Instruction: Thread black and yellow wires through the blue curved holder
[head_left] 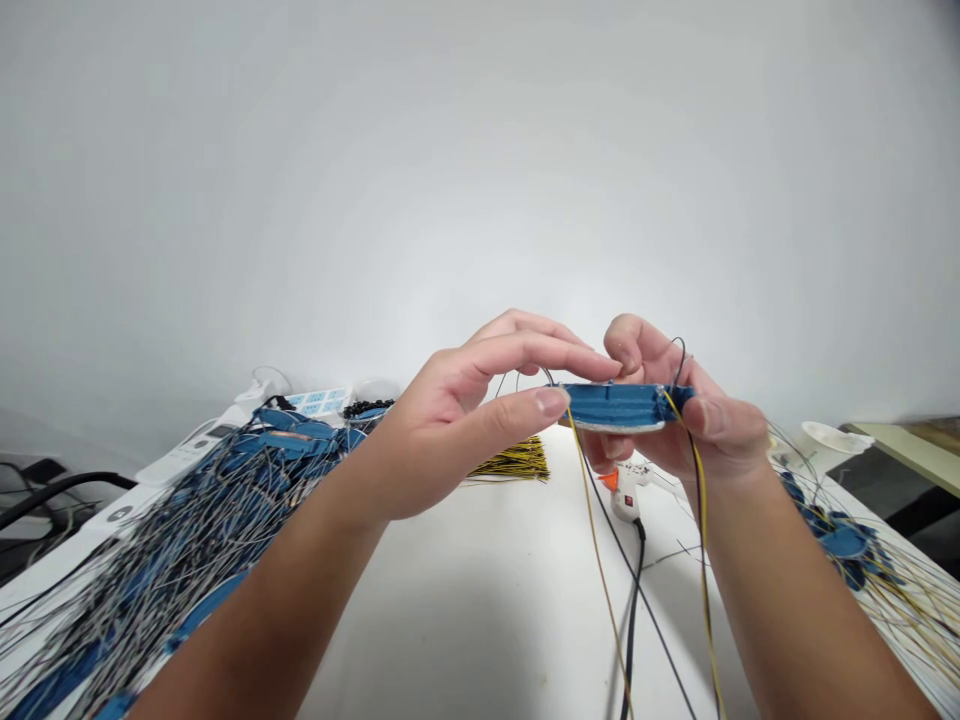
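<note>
A blue ridged piece point(615, 404) with a pale lower edge is held up level above the white table. My right hand point(712, 420) grips its right end, thumb in front and fingers behind and underneath. At the other end, my left hand point(480, 400) has its thumb against the piece and its fingers stretched along the top edge. From each end of the piece hang thin wires, yellow wire point(699, 480) and black wire point(611, 510) among them. The contact of the left fingertips with the top is partly hidden.
A white glue gun point(627, 494) with an orange tip lies beyond the hands, its black cord running forward. Bundled yellow-and-black wires point(517, 462) lie behind my left hand. Wired blue pieces point(217, 510) pile up at left; more blue pieces point(847, 540) sit at right.
</note>
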